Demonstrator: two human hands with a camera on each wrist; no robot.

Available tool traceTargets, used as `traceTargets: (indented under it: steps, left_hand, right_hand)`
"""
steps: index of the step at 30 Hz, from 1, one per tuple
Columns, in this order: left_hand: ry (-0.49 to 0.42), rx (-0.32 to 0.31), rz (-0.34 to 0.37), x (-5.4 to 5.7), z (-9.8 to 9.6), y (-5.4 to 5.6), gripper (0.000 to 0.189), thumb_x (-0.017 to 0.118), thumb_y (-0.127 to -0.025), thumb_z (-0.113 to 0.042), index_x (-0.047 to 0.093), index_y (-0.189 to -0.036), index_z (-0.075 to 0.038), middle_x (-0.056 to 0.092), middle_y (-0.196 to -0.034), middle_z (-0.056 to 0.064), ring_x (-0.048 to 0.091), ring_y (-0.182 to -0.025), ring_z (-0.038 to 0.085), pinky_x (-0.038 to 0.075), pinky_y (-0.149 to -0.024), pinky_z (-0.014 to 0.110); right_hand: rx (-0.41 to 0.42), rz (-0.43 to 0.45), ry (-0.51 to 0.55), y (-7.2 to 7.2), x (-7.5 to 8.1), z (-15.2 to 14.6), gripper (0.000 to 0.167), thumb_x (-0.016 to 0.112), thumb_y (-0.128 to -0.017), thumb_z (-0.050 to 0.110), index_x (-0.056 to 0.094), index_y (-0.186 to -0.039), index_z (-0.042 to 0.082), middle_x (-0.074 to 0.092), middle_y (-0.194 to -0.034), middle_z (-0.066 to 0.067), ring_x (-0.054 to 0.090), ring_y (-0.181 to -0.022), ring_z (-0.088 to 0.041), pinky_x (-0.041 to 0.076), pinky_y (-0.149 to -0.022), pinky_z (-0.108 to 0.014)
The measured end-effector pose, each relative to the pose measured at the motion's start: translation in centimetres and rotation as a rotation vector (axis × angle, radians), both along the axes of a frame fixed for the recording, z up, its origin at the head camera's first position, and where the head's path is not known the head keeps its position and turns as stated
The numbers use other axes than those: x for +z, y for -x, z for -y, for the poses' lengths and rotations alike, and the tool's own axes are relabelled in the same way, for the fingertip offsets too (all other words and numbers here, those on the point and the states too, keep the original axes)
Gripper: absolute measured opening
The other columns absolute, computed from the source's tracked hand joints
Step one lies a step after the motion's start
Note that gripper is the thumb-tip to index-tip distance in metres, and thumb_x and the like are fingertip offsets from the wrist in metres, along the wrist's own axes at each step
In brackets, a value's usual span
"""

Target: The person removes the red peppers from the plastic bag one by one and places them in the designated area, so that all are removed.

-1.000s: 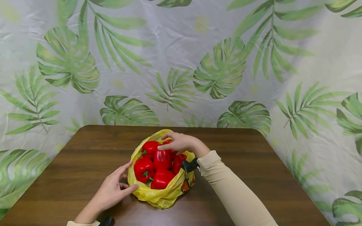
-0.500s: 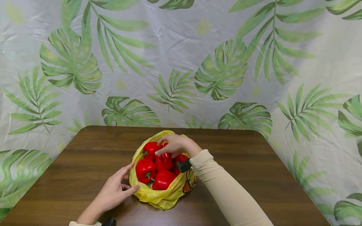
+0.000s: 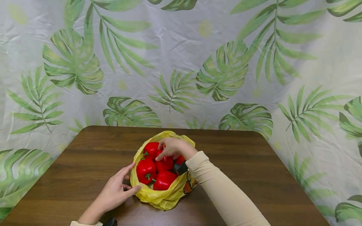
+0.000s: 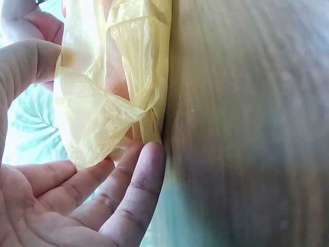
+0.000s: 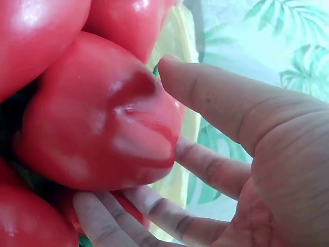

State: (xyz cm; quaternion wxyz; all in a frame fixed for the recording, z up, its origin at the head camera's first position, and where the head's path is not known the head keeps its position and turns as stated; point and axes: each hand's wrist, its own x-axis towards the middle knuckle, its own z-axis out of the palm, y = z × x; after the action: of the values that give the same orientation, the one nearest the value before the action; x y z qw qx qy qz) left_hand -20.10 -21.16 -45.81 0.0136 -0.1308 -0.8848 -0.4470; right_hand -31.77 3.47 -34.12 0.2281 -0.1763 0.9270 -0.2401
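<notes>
Right hand [image 3: 173,148] has lowered around the middle red pepper [image 5: 97,118].

Your left hand [image 3: 116,190]: fingers [image 4: 136,200] nearly straight, thumb [image 4: 31,64] spread well apart from them; wrist behind the fingers, palm turned inward. Your right hand [image 3: 176,146]: thumb and fingers parted, gap between their tips, fingertips lower than the knuckles. Your right forearm [image 3: 224,191] slants back from the fingers, wrist bent.

Brown table [image 3: 240,157] (wood-grained); open-topped yellow bag [image 3: 161,199] directly on it.
</notes>
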Motion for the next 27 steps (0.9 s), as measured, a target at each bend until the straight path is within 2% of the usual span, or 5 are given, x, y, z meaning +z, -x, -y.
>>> traceTargets:
  steps: [6, 18, 27]
  left_hand:
    - [0.004, -0.004, -0.005, 0.06, -0.04, -0.05, 0.089, 0.088, -0.091, -0.033, 0.044, -0.163, -0.006, 0.053, -0.157, 0.022, 0.067, -0.114, 0.029, 0.059, -0.073, 0.016]
    - [0.004, -0.003, -0.008, 0.08, -0.06, -0.18, 0.090, 0.088, -0.091, -0.034, 0.043, -0.164, -0.007, 0.052, -0.159, 0.022, 0.067, -0.113, 0.029, 0.059, -0.073, 0.017]
    - [0.005, -0.007, 0.002, 0.02, -0.12, -0.25, 0.091, 0.087, -0.091, -0.035, 0.042, -0.164, -0.008, 0.051, -0.160, 0.022, 0.068, -0.114, 0.028, 0.059, -0.073, 0.018]
  right_hand:
    - [-0.010, -0.012, -0.026, -0.15, -0.11, 0.32, 0.037, 0.086, -0.093, 0.027, 0.068, -0.122, 0.012, 0.066, -0.098, -0.001, 0.063, -0.081, -0.016, 0.063, -0.075, -0.036]
    - [-0.039, -0.059, -0.060, -0.49, -0.38, 0.96, 0.042, 0.089, -0.090, 0.028, 0.068, -0.121, 0.010, 0.064, -0.105, -0.004, 0.060, -0.079, -0.016, 0.064, -0.076, -0.037]
    - [-0.021, -0.078, -0.084, -0.51, -0.32, 0.93, 0.039, 0.087, -0.091, 0.027, 0.069, -0.122, 0.010, 0.064, -0.103, -0.003, 0.059, -0.078, -0.016, 0.062, -0.074, -0.035]
